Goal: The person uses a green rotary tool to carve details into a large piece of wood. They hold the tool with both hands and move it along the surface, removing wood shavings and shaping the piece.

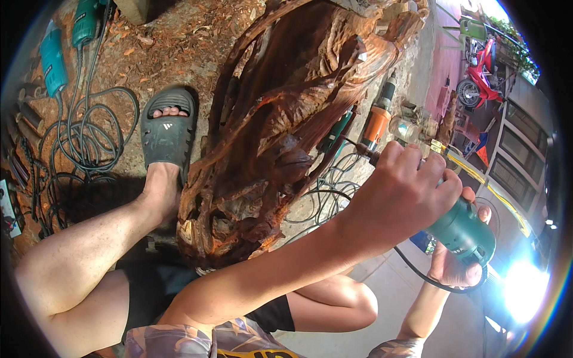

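Note:
A teal die grinder (pixel 462 232) is held in both hands, to the right of a large reddish-brown carved driftwood piece (pixel 280 131). My left hand (pixel 412 185) wraps round its front end, knuckles up. My right hand (pixel 456 265) cups the rear of its body from below, with a thumb and fingertips showing on the far side. From the front, a thin dark bit (pixel 357 145) points left toward the wood's right edge. Whether it touches the wood I cannot tell. The black cord (pixel 418 274) loops from the grinder's rear and passes under my left forearm.
An orange power tool (pixel 377 122) lies right of the wood, near coiled cords (pixel 325 197). Two teal power tools (pixel 54 62) and tangled cables (pixel 89 134) lie at the left. My sandalled foot (pixel 169 128) stands beside the wood. A red motorbike (pixel 477 77) is at the far right.

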Demonstrator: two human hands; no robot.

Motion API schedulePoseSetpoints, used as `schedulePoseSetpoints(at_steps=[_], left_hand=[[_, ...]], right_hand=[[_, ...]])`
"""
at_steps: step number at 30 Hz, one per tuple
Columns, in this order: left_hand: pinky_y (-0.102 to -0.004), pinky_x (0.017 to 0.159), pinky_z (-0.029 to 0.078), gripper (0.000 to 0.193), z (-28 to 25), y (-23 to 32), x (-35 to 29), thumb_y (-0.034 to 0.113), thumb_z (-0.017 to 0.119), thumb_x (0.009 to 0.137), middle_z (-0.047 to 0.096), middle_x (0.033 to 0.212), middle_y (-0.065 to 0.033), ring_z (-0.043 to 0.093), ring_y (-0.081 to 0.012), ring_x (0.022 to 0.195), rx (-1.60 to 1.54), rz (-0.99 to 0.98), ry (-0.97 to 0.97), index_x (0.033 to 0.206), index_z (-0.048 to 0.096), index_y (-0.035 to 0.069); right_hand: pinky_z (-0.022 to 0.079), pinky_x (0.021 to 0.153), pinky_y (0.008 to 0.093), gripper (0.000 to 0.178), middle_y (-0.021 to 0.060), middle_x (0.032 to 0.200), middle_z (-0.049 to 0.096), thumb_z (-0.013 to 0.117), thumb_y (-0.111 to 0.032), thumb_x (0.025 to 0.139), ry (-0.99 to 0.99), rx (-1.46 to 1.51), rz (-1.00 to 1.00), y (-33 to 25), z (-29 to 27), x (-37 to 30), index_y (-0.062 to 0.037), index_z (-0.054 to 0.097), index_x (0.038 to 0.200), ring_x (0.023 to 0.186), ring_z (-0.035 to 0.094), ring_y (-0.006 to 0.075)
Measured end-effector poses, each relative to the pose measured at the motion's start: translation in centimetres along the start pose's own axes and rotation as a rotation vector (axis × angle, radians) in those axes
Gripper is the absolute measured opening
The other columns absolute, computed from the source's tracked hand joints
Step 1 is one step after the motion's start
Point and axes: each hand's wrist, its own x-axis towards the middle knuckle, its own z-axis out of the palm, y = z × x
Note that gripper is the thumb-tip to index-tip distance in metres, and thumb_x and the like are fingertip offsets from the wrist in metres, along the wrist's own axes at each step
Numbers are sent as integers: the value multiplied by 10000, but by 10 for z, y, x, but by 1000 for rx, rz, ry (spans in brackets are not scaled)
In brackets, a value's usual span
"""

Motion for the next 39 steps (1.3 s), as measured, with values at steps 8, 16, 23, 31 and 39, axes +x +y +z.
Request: schedulePoseSetpoints(at_steps=[8, 16, 23, 31, 39], left_hand=[[-345, 703, 491, 363, -9, 20, -26, 175, 709, 822, 590, 920, -40, 618, -210, 861, 14, -91, 7, 1176, 682, 100], [-383, 772, 527, 396, -9, 11, -34, 151, 687, 844, 602, 1013, -67, 623, -251, 902, -71, -178, 59, 1237, 675, 108], [-387, 751, 504, 386, -11, 2, -23, 118, 667, 867, 575, 1000, -77, 594, -253, 857, -137, -162, 126, 1253, 658, 88], [-416, 784, 483, 442, -19, 1, -14, 78, 674, 832, 580, 1018, -92, 588, -267, 889, -198, -193, 181, 1272, 634, 63], [-426, 822, 483, 551, -22, 2, -24, 12, 691, 774, 586, 1063, -101, 586, -289, 937, -273, -258, 159, 1321, 641, 55]], right_hand=[[429, 1171, 552, 927, 222, 1386, 576, 997, -439, 604, -128, -21, -153, 36, -1, -9, -123, 494, 1316, 1369, 496, 427], [486, 1116, 497, 876, 244, 1348, 595, 954, -487, 655, -114, -326, -90, 16, 11, 4, -101, 511, 1305, 1285, 583, 386], [544, 1032, 459, 895, 306, 1306, 628, 976, -480, 601, 25, -479, -143, 7, 24, 16, -83, 555, 1284, 1214, 641, 374], [427, 1178, 495, 874, 233, 1453, 521, 908, -471, 722, -190, -535, -99, -18, 25, 34, -104, 489, 1396, 1375, 514, 368], [427, 1180, 490, 887, 246, 1451, 516, 901, -493, 737, -148, -692, -63, -22, 33, 29, -87, 481, 1404, 1378, 509, 382]])
